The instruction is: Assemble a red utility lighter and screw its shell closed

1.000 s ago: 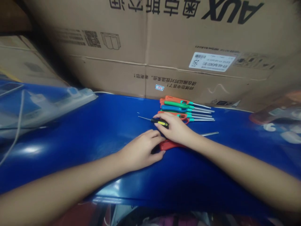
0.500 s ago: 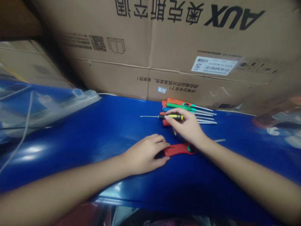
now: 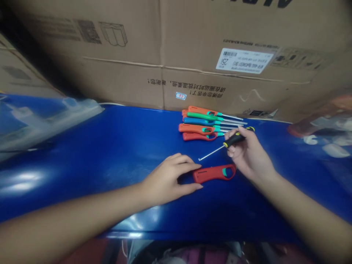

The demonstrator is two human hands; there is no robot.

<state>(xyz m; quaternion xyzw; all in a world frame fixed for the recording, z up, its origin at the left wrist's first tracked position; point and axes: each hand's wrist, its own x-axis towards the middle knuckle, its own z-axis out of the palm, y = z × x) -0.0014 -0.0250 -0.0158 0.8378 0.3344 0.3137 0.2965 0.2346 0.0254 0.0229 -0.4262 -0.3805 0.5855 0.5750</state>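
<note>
A red long-necked gas lighter [image 3: 207, 173] lies flat on the blue table, its handle end toward my left hand [image 3: 172, 178]. The thumb and index finger of that hand sit on either side of the handle's end. My right hand [image 3: 247, 152] grips a screwdriver [image 3: 235, 140] by its black and yellow handle. Its thin shaft slants down to the left, with the small tip above the table, close to the red lighter. Part of the lighter's metal neck is hidden behind my right hand.
Several orange, green, blue and red lighters [image 3: 196, 128] lie side by side near the cardboard box [image 3: 132, 80] at the back. A power strip [image 3: 82, 115] is at the left. At the right stands a clear container [image 3: 324, 128]. The blue table [image 3: 123, 146] ends in front.
My right hand has moved right and toward me with the screwdriver, whose tip now points down near the red lighter. My left hand stays at the lighter's end. The view has shifted.
</note>
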